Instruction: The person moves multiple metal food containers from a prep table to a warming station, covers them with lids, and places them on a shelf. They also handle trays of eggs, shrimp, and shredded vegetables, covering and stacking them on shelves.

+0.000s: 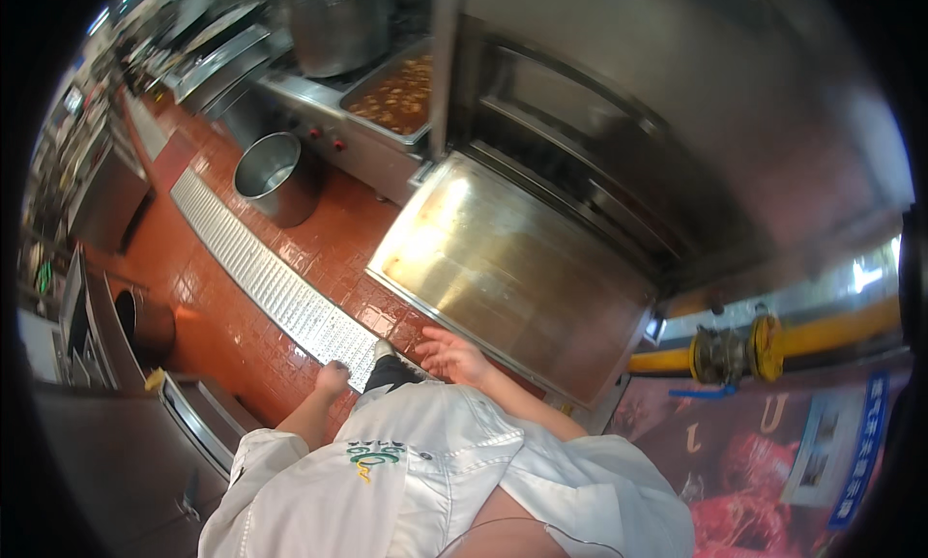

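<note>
My right hand [455, 358] hangs in front of my waist with its fingers apart and nothing in it. Close beyond it is the edge of a wide stainless steel panel [507, 275], part of a tall kitchen unit. Lower at my other side, my left hand [333, 379] is loosely curled over the perforated metal drain cover [268, 297] on the floor. Its fingertips are hidden, and no object shows in it. One shoe [383, 350] of mine steps forward onto the drain cover.
A deep metal pot [270, 177] stands on the wet red tile floor [217, 268]. Further back are a stockpot [333, 32] and a tray of brown stew [395, 97] on a stove. A yellow pipe with a valve [732, 353] runs at right; a steel cabinet [116, 442] stands at left.
</note>
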The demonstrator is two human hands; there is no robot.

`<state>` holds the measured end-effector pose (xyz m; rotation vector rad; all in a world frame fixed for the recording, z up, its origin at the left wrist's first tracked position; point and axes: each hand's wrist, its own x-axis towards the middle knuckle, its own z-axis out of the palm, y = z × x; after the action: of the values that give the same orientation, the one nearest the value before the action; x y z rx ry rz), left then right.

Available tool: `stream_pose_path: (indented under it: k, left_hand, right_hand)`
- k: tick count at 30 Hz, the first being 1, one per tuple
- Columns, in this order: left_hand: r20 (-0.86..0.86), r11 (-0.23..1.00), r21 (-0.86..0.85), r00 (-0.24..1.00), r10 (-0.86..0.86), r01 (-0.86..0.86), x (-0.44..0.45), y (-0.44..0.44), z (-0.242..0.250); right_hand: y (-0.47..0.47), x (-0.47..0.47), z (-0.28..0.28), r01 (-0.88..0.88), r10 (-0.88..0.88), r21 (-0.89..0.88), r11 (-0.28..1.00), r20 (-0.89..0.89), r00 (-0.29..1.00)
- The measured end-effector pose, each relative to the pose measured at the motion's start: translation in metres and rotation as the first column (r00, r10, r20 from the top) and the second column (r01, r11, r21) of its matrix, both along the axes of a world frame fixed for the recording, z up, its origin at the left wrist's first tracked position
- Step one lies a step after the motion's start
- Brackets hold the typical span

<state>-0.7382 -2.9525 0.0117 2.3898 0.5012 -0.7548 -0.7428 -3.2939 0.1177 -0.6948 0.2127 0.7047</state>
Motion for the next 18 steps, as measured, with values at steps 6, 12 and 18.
stream_pose_path:
  k: [6, 12, 18]
  left_hand:
    - [-0.072, 0.951, 0.178, 0.961, 0.268, -0.252, -0.070, 0.147, -0.034]
    - [-0.109, 0.855, 0.143, 0.851, 0.514, -0.498, -0.113, 0.214, -0.045]
    - [-0.208, 0.810, 0.108, 0.784, 0.585, -0.576, -0.109, 0.304, -0.017]
  right_hand:
    - [0.072, 0.045, -0.005, -0.287, 0.274, -0.199, 0.937, -0.087, 0.958]
    - [0.209, 0.128, -0.029, -0.348, 0.253, -0.413, 0.841, -0.268, 0.930]
    - [0.317, 0.228, -0.071, -0.235, 0.379, -0.791, 0.565, -0.004, 0.926]
